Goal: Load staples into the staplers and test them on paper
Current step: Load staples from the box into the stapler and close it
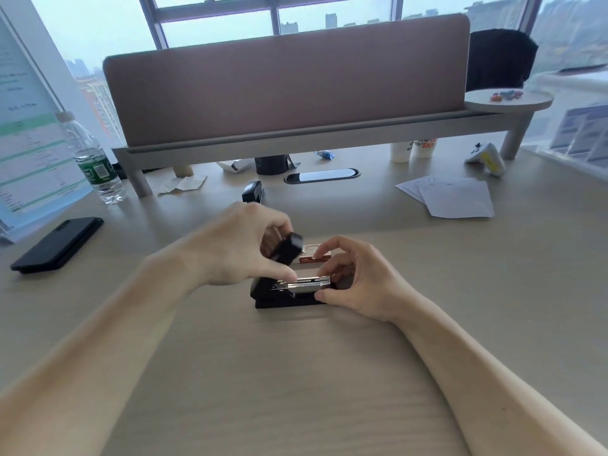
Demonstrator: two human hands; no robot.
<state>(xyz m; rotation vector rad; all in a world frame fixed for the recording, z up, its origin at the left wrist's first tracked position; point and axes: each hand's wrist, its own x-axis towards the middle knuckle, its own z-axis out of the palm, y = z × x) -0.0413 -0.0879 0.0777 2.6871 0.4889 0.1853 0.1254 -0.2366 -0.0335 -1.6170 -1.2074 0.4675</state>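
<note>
Black plastic stapler (289,292) sits open near the middle of the pale wooden desk (296,373). Left hand (243,248) pinches its lifted black lid (287,248). Right hand (353,278) pinches the shiny metal staple tray (307,284). Red staple box (311,256) lies just behind. Second black stapler (253,191) and white paper sheets (454,199) lie nearer the far edge.

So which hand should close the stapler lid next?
Probably the left hand: it already pinches the raised black lid. The right hand is busy at the metal staple tray of the open stapler.
</note>
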